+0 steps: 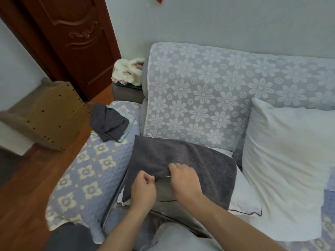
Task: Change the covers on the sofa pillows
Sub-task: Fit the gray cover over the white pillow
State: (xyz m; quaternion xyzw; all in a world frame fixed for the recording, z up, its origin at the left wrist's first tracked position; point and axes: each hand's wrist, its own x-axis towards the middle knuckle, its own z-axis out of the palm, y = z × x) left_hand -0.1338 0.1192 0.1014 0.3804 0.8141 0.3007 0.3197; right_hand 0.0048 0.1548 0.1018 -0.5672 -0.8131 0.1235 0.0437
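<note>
- The pillow cover (181, 158) was dark grey.
- The big pillow (284, 160) was plain white.
- The sofa back (208, 91) was light grey with white flowers.
- The armrest cover (87, 171) was purple-blue with cream flower shapes.
- The door (72, 42) was dark red-brown.
- The floor (27, 196) was orange-brown wood.
- The folded cloth (108, 122) was dark grey.
</note>
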